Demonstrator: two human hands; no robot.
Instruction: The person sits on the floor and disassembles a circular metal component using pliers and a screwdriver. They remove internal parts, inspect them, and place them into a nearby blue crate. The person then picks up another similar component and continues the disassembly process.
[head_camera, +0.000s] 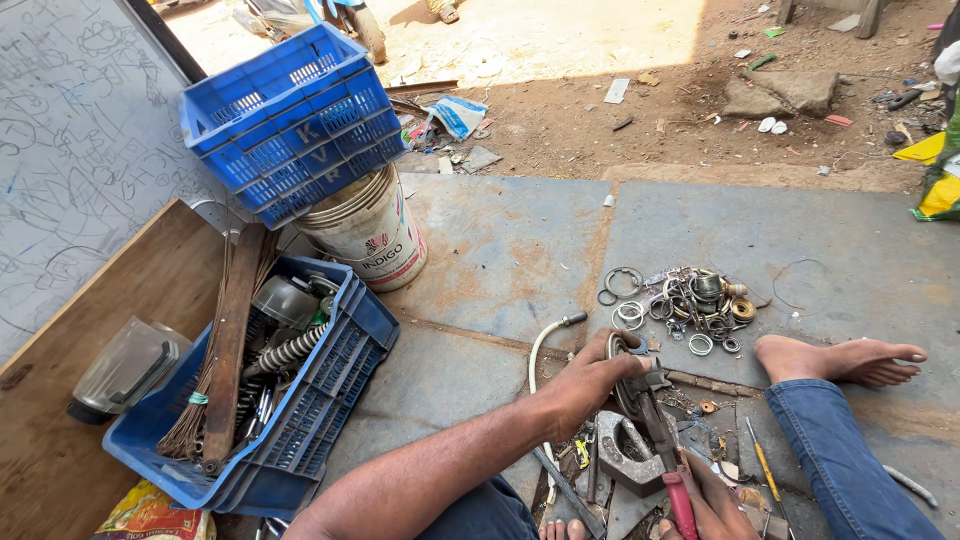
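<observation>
A person sits on a grey stone floor (500, 250), seen from above. The left hand (590, 375) is wrapped in a closed grip around a round, dull metal disc-shaped part (628, 372), which stands on edge on the floor between the person's legs. The right hand (712, 505), low in the frame, has its grip shut on the red handles of a pair of pliers (668, 455) — the dark steel head of the pliers meets the metal part just below the left hand.

Just beside the pliers lies a heavy grey cast-metal bracket (625, 455) with a curved opening. A white flexible hose (540, 375) curls past the left wrist. A yellow-handled screwdriver (763, 465) lies near a bare foot (840, 360). Beyond the hands sits a scatter of steel rings and washers (690, 300). To the left are a blue plastic crate (320, 400) of springs and rods, a second blue crate (285, 120) upturned, and a white plastic bucket (370, 235).
</observation>
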